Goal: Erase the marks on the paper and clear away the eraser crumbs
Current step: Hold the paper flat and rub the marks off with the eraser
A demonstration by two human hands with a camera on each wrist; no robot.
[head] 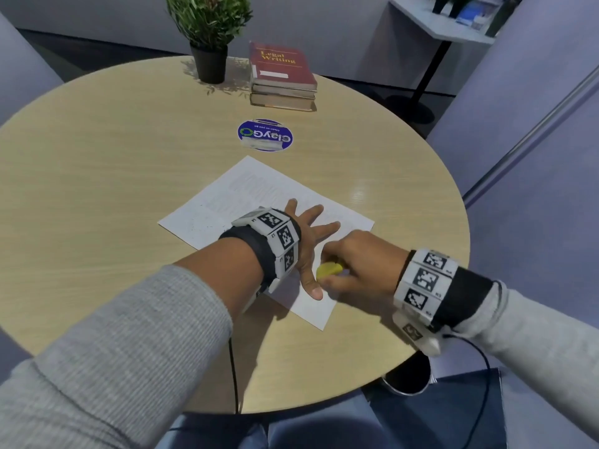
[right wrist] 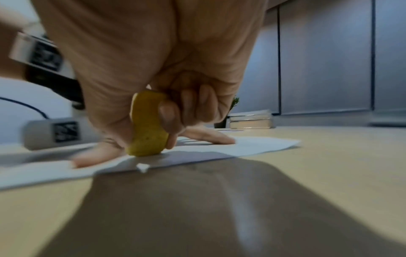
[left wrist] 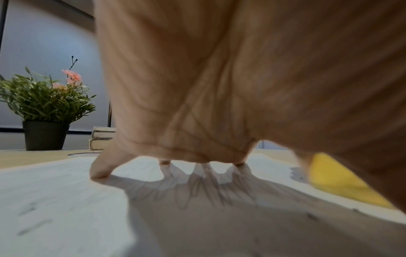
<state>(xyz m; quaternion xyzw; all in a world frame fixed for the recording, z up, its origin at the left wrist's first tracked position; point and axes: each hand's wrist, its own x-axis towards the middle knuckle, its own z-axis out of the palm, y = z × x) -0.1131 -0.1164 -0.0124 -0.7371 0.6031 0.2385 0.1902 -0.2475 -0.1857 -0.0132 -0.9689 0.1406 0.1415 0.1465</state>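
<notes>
Upright on edge, yellow eraser [right wrist: 147, 127] touches paper [head: 227, 196], right hand [head: 359, 264] pinching.

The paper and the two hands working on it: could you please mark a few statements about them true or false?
1. The left hand lies on the paper with its fingers spread. True.
2. The right hand grips a pink eraser. False: the eraser is yellow.
3. The eraser touches the paper. True: in the right wrist view its lower end meets the sheet.
4. The stack of books rests on the paper. False: it stands at the far side of the table, apart from the sheet, beside the potted plant.
5. The round blue sticker lies under the left hand. False: it lies beyond the paper's far corner.
</notes>
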